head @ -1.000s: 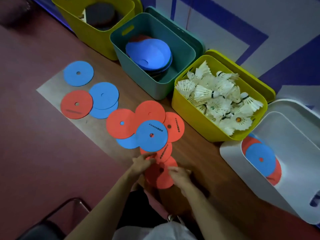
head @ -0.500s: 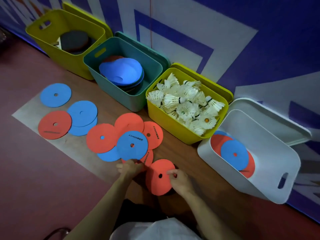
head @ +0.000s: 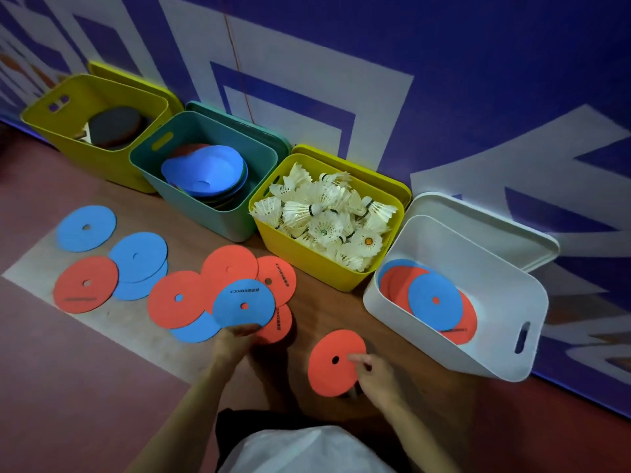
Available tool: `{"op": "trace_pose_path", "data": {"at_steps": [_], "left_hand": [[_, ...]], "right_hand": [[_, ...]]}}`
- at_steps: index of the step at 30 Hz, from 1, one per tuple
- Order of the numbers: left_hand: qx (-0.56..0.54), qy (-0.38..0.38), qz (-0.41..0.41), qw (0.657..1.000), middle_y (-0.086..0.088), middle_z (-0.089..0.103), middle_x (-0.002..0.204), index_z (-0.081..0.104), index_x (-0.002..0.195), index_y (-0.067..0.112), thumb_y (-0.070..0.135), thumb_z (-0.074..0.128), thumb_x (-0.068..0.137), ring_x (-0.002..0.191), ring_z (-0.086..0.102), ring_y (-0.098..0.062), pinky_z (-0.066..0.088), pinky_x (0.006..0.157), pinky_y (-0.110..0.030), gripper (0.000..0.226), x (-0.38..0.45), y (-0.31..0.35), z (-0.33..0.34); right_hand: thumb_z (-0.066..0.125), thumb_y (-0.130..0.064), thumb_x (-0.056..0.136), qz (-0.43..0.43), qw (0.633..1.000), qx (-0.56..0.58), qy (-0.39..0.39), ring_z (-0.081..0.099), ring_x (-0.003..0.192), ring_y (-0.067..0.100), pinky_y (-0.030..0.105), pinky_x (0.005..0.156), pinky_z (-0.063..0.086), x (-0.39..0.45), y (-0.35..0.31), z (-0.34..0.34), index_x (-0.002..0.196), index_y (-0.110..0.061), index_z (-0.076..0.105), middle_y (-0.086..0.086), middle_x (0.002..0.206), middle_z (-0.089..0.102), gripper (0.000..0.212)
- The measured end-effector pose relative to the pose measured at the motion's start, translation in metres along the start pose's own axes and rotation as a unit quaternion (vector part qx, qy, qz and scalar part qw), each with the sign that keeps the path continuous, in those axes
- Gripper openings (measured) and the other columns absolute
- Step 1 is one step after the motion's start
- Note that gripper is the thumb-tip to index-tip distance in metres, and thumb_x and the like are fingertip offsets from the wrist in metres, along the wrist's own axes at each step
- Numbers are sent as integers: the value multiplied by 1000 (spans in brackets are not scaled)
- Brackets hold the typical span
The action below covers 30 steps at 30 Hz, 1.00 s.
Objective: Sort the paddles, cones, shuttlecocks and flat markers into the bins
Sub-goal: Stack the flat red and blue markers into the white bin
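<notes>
Right hand (head: 372, 372) grip pinches a red marker (head: 333, 361) by its rim, lifted near the white bin (head: 505, 343), likely bound there. Left hand (head: 235, 339) grip fingers the blue marker (head: 244, 303) atop the floor pile, likely next.

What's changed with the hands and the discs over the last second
The right hand has lifted one orange disc off the pile and carried it right, toward the white bin. The left hand stays at the pile, fingers now on the blue printed disc. The other discs and all four bins have not moved.
</notes>
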State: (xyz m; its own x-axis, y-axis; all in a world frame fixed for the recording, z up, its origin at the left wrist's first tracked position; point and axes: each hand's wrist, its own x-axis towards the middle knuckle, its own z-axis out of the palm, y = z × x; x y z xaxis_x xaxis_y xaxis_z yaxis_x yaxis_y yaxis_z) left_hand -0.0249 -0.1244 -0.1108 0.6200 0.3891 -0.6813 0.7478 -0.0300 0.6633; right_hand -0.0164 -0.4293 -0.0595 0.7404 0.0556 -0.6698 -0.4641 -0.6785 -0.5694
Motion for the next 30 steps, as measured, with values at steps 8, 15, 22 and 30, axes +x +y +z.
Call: {"op": "trace_pose_path", "data": {"at_steps": [8, 15, 22, 30], "left_hand": [[249, -3, 225, 942, 7, 72, 84, 78, 94, 18, 7, 78, 80, 69, 62, 2, 44, 65, -6, 18, -46, 28, -11], [290, 18, 393, 872, 13, 64, 84, 72, 94, 31, 38, 56, 78, 75, 57, -5, 50, 67, -27, 23, -91, 64, -10], [278, -22, 533, 799, 12, 57, 87, 69, 106, 30, 30, 61, 89, 85, 52, -5, 42, 76, -28, 19, -144, 164, 11], [309, -94, 592, 738, 17, 58, 122, 63, 127, 32, 40, 65, 90, 111, 49, -11, 39, 94, -23, 38, -159, 247, 62]], "right_hand": [[52, -16, 99, -52, 998, 34, 26, 56, 118, 10, 20, 95, 40, 7, -8, -8, 113, -30, 72, -8, 122, 59, 29], [52, -11, 97, -135, 988, 54, 57, 55, 97, -13, 3, 79, 38, -11, -36, -19, 114, -27, 73, -11, 108, 61, 32], [55, -4, 94, -261, 944, 100, 177, 56, 86, -4, 5, 73, 39, -52, -82, -74, 110, -29, 75, -14, 88, 57, 35], [52, -10, 97, -231, 898, 204, 313, 63, 100, 3, 18, 85, 46, -64, -62, -167, 111, -36, 72, -21, 106, 65, 36]]}}
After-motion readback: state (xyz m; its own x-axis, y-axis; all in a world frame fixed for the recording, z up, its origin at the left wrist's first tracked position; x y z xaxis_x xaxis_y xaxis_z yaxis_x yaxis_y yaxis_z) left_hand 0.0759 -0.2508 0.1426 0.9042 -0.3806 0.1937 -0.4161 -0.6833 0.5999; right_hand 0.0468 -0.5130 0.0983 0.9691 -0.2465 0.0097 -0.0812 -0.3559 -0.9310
